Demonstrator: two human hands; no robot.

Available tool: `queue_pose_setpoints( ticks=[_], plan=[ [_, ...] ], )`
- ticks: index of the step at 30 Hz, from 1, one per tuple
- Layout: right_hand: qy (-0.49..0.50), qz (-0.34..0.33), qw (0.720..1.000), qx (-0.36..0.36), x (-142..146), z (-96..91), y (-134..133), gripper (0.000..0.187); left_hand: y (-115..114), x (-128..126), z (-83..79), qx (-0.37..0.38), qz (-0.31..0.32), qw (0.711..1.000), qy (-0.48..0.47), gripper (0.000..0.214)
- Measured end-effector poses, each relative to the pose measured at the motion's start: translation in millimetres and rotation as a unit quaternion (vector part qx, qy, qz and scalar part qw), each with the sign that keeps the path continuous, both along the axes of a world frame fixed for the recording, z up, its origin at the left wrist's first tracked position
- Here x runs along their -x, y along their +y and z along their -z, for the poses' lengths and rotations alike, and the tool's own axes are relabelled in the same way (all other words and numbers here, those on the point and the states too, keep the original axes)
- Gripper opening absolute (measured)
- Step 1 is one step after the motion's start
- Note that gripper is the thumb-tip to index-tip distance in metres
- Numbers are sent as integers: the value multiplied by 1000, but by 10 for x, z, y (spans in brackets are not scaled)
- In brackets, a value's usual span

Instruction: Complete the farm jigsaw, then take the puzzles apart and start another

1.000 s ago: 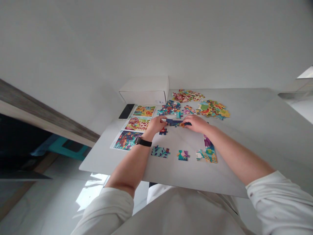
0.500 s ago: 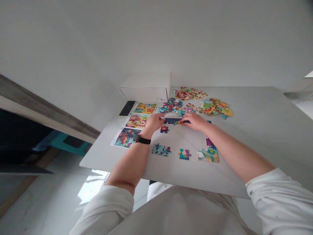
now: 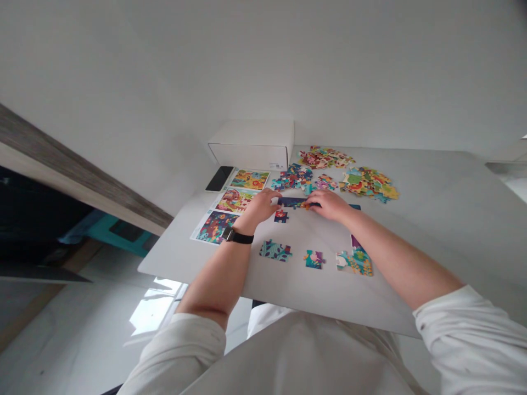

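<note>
A dark blue strip of joined jigsaw puzzle pieces [image 3: 291, 202] lies across the middle of the table between my hands. At its left end, the thumb and fingers of my left hand [image 3: 264, 208] are closed around the edge. My right hand [image 3: 329, 205] pinches a puzzle piece with orange on it [image 3: 305, 205] at the strip's right part; the fingers hide some of it. Just below the strip is a red and dark blue piece [image 3: 281, 216]. Nearer me lie a teal leafy section [image 3: 275, 250], a single flower piece [image 3: 314, 259] and a corner section [image 3: 357, 262], partly behind my right forearm.
Picture sheets [image 3: 216, 226] lie to the left, beside a phone [image 3: 219, 179]. A white box [image 3: 249, 156] stands at the back. Loose pieces form a dark pile [image 3: 294, 176], a red pile [image 3: 325, 157] and a yellow-green pile [image 3: 368, 182]. A teal stool [image 3: 117, 233] is on the floor.
The view has shifted slightly, so the table's things appear farther right. My left hand has come in closer on the strip's left end. My right hand stays at the orange piece.
</note>
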State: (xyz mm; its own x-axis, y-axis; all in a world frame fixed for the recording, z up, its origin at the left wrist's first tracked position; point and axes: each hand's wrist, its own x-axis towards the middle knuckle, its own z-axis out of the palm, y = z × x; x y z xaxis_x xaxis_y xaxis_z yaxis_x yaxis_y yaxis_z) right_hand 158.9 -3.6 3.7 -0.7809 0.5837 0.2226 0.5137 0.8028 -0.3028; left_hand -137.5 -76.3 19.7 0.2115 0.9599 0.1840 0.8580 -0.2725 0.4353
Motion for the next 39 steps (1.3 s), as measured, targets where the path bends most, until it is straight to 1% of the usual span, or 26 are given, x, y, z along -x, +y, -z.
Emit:
queue_pose_setpoints(
  ticks=[3,5,8,13,19,23,30,32,36,39],
  plan=[
    [1,-1,1000,-6,-12,12,-8,27,-58,39,-13,3,64,997,31,60],
    [-1,-2,1000,-9,-17,24,-12,28,-93,58,-22,7,94,994,55,69],
    [0,1,1000,-15,-18,37,-17,29,-123,76,-26,21,105,991,74,62],
    [1,6,1000,-16,-17,45,-27,31,-123,113,-6,27,96,991,90,54],
    [1,13,1000,-10,-21,31,-70,33,-101,138,22,27,93,990,103,36],
    [-2,18,1000,-8,-18,16,-100,35,-96,137,18,26,90,991,92,34],
    [-5,20,1000,-5,-11,15,-89,35,-136,150,-48,53,123,989,65,30],
    [-7,17,1000,-6,-10,18,-85,34,-146,149,-60,49,125,989,61,31],
    [-14,21,1000,-16,-8,15,-93,34,-146,107,-74,26,108,993,40,36],
    [-22,18,999,-18,-8,-6,-101,35,-148,39,-78,5,95,995,23,33]
  ],
)
